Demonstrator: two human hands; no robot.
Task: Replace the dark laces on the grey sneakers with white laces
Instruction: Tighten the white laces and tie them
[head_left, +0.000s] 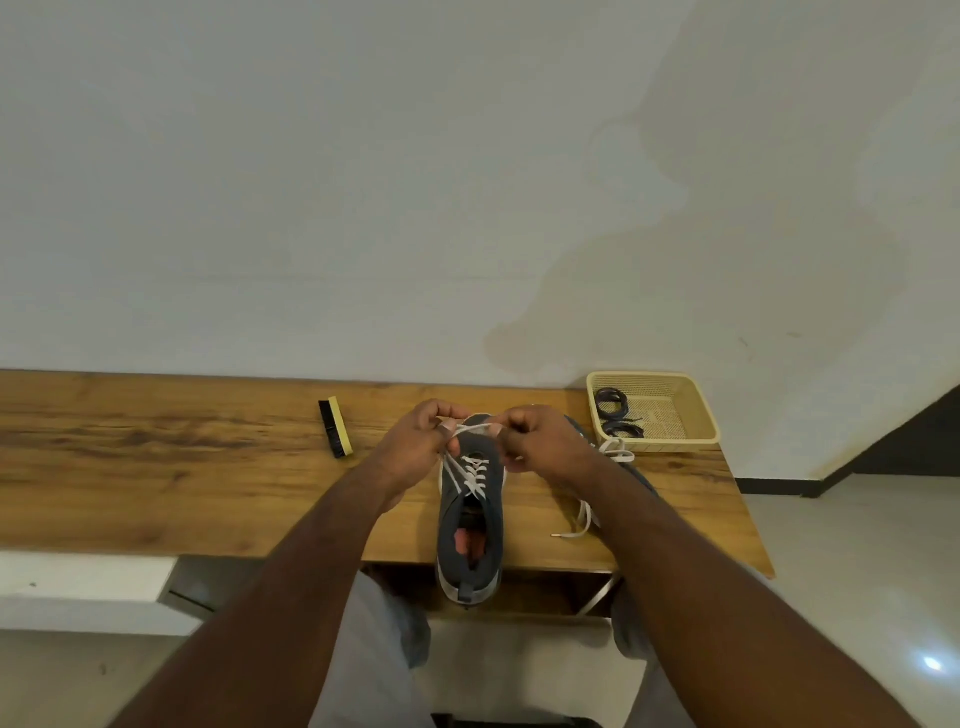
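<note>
Here the sneaker (470, 514) lies toe-away on the worktop (156, 467), left hand (415, 441) and right hand (540, 441) each pinching the white lace (475, 429) taut over the toe, likely evening ends.

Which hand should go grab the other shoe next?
Probably the right hand. The second sneaker lies just beyond that hand, beside the basket, while the left hand is across the sneaker being laced. Both hands pinch its white lace now.

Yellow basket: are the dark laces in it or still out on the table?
In: the dark laces lie coiled inside the yellow basket.
</note>
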